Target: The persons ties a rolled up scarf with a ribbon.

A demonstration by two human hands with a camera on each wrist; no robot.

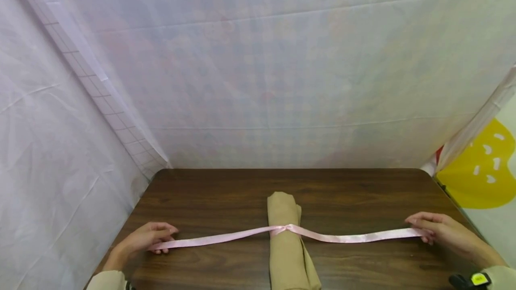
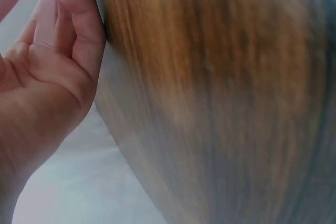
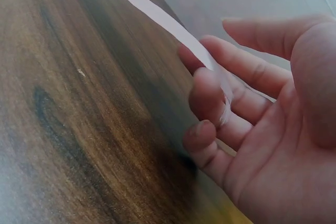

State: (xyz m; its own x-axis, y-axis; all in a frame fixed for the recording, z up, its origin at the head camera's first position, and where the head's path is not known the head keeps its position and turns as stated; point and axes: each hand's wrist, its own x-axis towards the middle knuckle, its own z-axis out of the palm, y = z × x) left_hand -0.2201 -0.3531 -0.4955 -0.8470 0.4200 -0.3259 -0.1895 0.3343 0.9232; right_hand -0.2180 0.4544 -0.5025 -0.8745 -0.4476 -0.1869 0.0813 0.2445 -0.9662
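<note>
A roll of tan cloth (image 1: 285, 254) lies lengthwise on the brown table. Round its upper part runs a pink satin ribbon (image 1: 342, 238), crossed in a small twist on top, with a tail reaching out to each side. My left hand (image 1: 151, 236) holds the left tail between its fingers, and the ribbon passes over the palm side in the left wrist view. At the other end, my right hand (image 1: 443, 232) grips the right tail. In the right wrist view its frayed tip (image 3: 226, 111) sits between curled fingers, with the thumb apart.
The wood-grain table (image 1: 209, 191) has rounded far corners. White translucent sheeting (image 1: 282, 79) hangs behind it, with more sheeting (image 1: 52, 147) along the left side. A yellow shape with white marks (image 1: 479, 169) shows beyond the table's right edge.
</note>
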